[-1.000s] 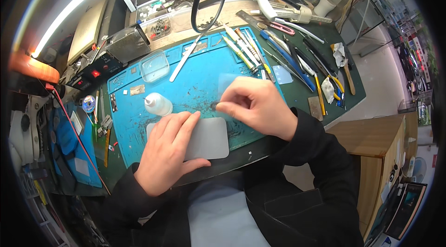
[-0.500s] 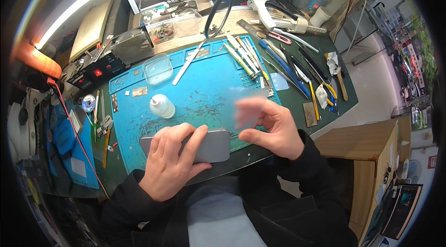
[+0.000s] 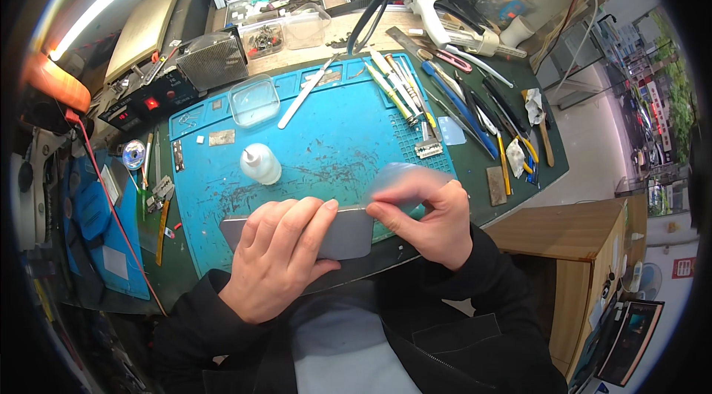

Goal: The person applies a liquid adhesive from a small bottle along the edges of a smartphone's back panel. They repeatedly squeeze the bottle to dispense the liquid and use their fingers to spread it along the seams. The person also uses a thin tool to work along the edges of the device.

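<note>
Right hand (image 3: pixel 434 220) pinches a thin translucent film (image 3: pixel 404 183) between thumb and fingertips, lifted clear at the right end of the flat grey slab (image 3: pixel 337 234) — probably a phone or its back panel, I cannot tell which. In the view from 1 s ago that hand lay flat and low on the mat with the film under its fingers; 0.5 s ago it was blurred in motion; now the film stands up off the surface, so the sheet reads as picked up or peeled away, not yet laid down. Left hand (image 3: pixel 278 257) is spread palm-down over the slab, fingers draped across its top edge, pressing it in place — closed around nothing, only bearing on it. The slab has slid toward the near edge of the blue work mat (image 3: pixel 326 142) over the same span and now sits at the mat's front rim, just ahead of the person's dark jacket. Outward: 1 small white squeeze bottle (image 3: pixel 259 164) stands upright on the mat, near the left hand but apart from it; a clear plastic lidded box (image 3: pixel 254 100) behind it; a row of tweezers and drivers (image 3: pixel 400 86) along the far right of the mat. My reading — the film is now free, and aligning it to the slab is the part that remains.
</note>
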The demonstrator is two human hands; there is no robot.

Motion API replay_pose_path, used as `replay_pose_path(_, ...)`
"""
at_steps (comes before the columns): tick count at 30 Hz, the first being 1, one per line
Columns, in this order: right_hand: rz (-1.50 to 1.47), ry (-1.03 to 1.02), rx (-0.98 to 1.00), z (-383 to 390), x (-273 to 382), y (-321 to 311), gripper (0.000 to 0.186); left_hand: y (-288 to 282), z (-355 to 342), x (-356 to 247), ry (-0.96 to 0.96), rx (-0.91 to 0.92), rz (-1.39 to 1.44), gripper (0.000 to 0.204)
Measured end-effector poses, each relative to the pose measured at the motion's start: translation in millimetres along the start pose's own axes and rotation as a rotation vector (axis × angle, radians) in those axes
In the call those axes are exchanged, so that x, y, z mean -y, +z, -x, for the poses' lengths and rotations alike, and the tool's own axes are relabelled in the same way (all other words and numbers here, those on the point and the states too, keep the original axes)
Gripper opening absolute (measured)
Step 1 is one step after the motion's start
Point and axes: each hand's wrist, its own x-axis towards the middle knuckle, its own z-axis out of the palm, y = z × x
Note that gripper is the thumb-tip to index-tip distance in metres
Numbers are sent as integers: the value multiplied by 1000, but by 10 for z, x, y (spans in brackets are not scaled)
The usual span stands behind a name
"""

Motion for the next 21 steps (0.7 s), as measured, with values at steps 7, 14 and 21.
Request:
replay_pose_path(7,-25,-2,-16,-25,23,44,16,11,-5,8,24,-23,-11,85)
replay_pose_path(14,68,-18,26,-70,135,3,17,31,13,4,35,-29,-33,77)
replay_pose_path(21,-11,53,74,-80,118,-23,15,40,24,-1,41,-31,-60,70)
